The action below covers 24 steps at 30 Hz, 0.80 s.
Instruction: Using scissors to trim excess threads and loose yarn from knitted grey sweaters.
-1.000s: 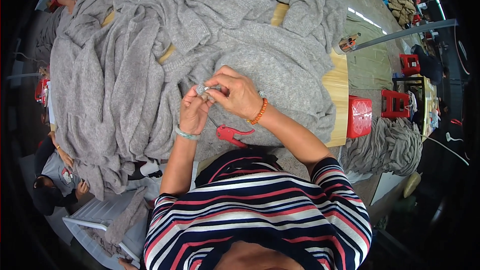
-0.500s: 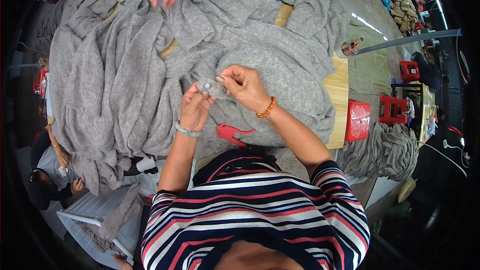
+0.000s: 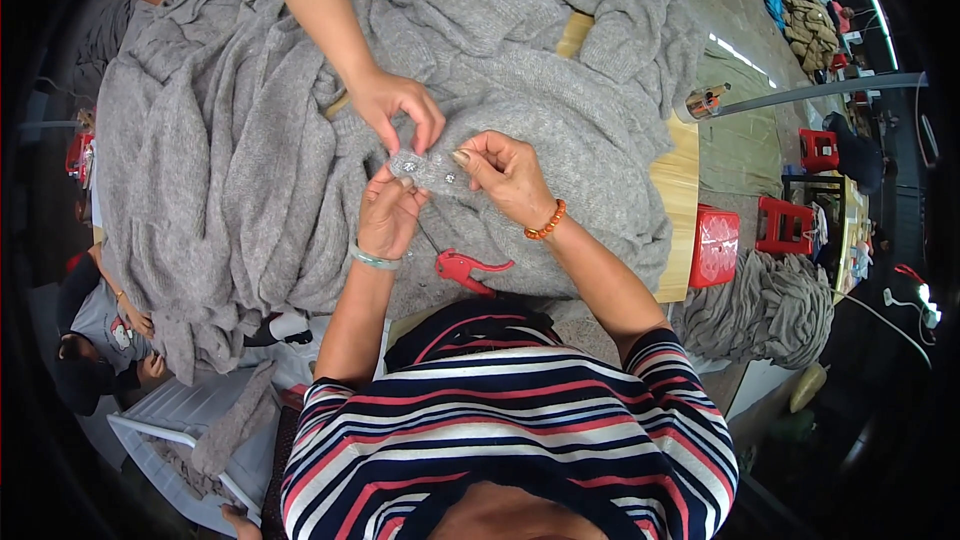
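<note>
My left hand (image 3: 390,215) pinches the edge of a grey knit garment (image 3: 560,175), where two shiny round buttons (image 3: 449,178) show. Just right of them hovers my right hand (image 3: 508,180), thumb and forefinger pressed together; whatever is between them is too small to make out. From the far side, a co-worker's hand (image 3: 395,110) reaches down to the same edge, its fingertips at the cloth beside my left fingers. Below my hands, a red air blow gun (image 3: 465,268) with a thin nozzle lies on the knit.
Heaped grey knitwear (image 3: 220,160) covers most of the wooden table (image 3: 678,190). At right are a red stool (image 3: 714,245), a bundle of grey knits (image 3: 775,310) and a grey pole (image 3: 800,90). Another person (image 3: 110,320) sits at lower left near a white crate (image 3: 190,440).
The co-worker's hand has come in from the far side to the cloth edge. My right hand has shifted slightly right, uncovering the second button. My left hand keeps its hold.
</note>
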Tool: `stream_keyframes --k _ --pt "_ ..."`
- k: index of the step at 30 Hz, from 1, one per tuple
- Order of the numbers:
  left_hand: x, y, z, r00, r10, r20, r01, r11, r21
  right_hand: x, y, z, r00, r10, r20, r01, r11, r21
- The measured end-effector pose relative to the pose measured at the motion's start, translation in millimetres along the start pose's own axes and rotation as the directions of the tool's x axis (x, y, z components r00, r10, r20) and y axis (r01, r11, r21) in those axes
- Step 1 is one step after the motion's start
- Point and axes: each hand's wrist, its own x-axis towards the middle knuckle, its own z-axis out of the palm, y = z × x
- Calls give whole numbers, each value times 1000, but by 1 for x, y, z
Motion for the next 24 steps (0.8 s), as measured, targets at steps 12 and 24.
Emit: stream_keyframes --k 12,24 --pt "-7 0 1 1000 -8 -24 9 998 54 -3 0 1 1000 3 22 -3 1000 14" --pt "-6 1 3 1000 18 1 -18 995 100 1 -21 18 998 12 68 -10 999 -38"
